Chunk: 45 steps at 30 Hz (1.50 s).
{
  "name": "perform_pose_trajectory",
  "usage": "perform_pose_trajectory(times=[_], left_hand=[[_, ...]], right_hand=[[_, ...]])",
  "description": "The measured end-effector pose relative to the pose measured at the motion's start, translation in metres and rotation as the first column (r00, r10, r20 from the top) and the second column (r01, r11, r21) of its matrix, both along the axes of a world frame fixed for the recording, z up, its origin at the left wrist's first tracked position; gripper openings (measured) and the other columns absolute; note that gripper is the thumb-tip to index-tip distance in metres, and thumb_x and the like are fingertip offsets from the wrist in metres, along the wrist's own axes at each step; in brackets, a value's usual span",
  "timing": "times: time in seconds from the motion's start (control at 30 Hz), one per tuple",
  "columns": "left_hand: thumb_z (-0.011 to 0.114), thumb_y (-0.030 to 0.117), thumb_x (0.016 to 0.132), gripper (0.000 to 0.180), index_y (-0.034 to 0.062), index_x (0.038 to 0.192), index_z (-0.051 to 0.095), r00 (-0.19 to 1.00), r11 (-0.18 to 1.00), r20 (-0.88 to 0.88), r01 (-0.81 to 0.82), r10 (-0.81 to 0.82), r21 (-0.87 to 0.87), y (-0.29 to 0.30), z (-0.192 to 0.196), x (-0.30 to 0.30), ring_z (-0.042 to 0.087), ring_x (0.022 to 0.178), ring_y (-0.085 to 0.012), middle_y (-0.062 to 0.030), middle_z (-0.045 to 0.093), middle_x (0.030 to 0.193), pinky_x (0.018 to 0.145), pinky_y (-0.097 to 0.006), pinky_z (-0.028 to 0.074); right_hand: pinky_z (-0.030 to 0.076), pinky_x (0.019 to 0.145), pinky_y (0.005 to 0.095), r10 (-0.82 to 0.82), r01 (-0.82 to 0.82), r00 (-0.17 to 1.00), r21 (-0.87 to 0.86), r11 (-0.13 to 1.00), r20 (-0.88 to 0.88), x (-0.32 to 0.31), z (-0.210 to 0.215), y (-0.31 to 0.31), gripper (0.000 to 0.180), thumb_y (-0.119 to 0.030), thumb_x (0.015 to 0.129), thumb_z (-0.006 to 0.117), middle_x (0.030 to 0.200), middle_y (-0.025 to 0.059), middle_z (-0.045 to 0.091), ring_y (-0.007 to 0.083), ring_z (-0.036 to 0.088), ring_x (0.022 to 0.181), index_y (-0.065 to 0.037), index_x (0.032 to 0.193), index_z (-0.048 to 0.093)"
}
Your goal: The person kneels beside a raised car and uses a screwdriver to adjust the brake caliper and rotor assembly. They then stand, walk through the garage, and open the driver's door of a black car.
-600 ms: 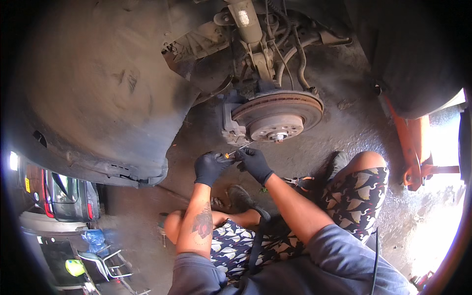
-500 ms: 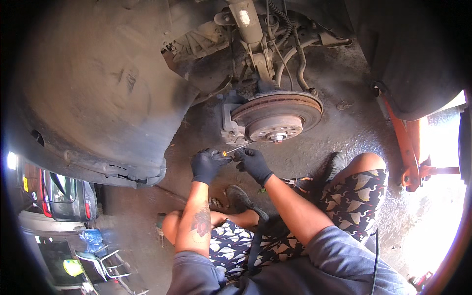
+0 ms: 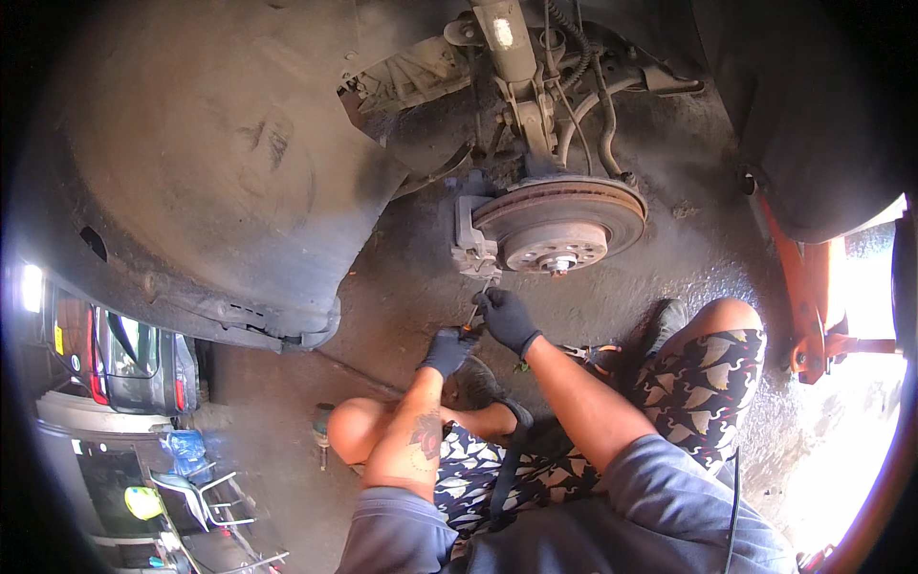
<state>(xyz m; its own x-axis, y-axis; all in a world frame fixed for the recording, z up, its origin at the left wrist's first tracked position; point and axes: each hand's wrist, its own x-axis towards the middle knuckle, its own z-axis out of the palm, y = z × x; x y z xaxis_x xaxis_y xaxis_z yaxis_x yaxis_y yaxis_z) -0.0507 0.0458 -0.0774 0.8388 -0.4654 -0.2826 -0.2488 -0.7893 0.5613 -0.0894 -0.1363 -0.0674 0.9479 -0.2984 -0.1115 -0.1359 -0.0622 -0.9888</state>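
My left hand point(image 3: 446, 351), in a black glove, is closed around the handle of a slim screwdriver point(image 3: 468, 328) with a yellow-orange grip. Its thin shaft slants up toward the lower end of the brake caliper point(image 3: 470, 234). Beside that shaft, my gloved right hand point(image 3: 509, 320) has its fingers pinched together just below the caliper. What sits in that pinch is hidden. The caliper straddles the left side of a rusty-edged brake disc point(image 3: 626, 215), whose hub point(image 3: 557, 251) faces me.
A dark wheel-arch liner point(image 3: 229, 163) fills the upper left. The suspension strut point(image 3: 507, 48) rises behind the disc. Orange-handled pliers point(image 3: 601, 358) lie on the floor near my foot. An orange jack or stand point(image 3: 808, 297) stands right. A folding chair point(image 3: 196, 493) is lower left.
My left hand has moved right and down, and the screwdriver has swung from nearly level to steeply upward. My right hand has shifted slightly right. The whole view has shifted a little.
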Motion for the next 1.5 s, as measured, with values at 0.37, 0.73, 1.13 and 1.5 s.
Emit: perform_pose_trajectory(times=[0.37,0.73,1.13,1.5], left_hand=[[0.066,0.02,0.09,0.018,0.0024,0.092,0.072,0.978,0.98,-0.201,-0.099,0.064,-0.17,-0.021,-0.001,-0.018,0.063,0.074,-0.019,-0.0139,0.071,0.079,0.072,-0.037,0.05],[0.067,0.031,0.089,0.028,0.003,0.091,0.071,0.992,0.988,0.13,0.024,-0.004,-0.153,-0.002,0.006,-0.005,0.069,0.079,-0.032,-0.0205,0.07,0.084,0.07,-0.04,0.05],[0.066,0.033,0.087,0.032,0.0024,0.077,0.068,0.958,0.982,0.246,0.11,-0.147,0.155,-0.004,0.053,0.006,0.066,0.071,-0.0348,-0.0203,0.066,0.075,0.064,-0.044,0.05],[0.066,0.038,0.091,0.038,0.0004,0.087,0.068,0.987,0.959,-0.146,0.025,-0.07,-0.284,-0.004,-0.018,0.006,0.06,0.068,-0.0213,-0.0194,0.067,0.075,0.068,-0.039,0.048]], right_hand=[[0.05,0.066,0.0479,-0.004,0.037,0.996,-0.358,0.933,0.094,-0.012,0.018,-0.016,0.024,-0.025,0.093,0.059,0.078,0.0207,0.066,0.0421,0.064,0.076,-0.004,0.089,0.069],[0.051,0.064,0.0432,-0.031,0.062,0.99,-0.227,0.972,0.137,-0.005,0.03,-0.003,0.025,-0.023,0.095,0.058,0.078,0.0204,0.068,0.0372,0.068,0.074,-0.001,0.089,0.068],[0.047,0.062,0.0497,-0.167,0.173,0.984,-0.093,0.981,0.067,-0.004,0.033,0.002,0.037,-0.033,0.093,0.059,0.074,0.0236,0.063,0.0433,0.063,0.072,-0.002,0.073,0.066],[0.047,0.06,0.0501,-0.075,0.114,0.991,-0.394,0.912,0.113,-0.007,0.042,-0.009,0.03,-0.03,0.092,0.061,0.072,0.0219,0.063,0.0433,0.062,0.07,-0.005,0.077,0.066]])
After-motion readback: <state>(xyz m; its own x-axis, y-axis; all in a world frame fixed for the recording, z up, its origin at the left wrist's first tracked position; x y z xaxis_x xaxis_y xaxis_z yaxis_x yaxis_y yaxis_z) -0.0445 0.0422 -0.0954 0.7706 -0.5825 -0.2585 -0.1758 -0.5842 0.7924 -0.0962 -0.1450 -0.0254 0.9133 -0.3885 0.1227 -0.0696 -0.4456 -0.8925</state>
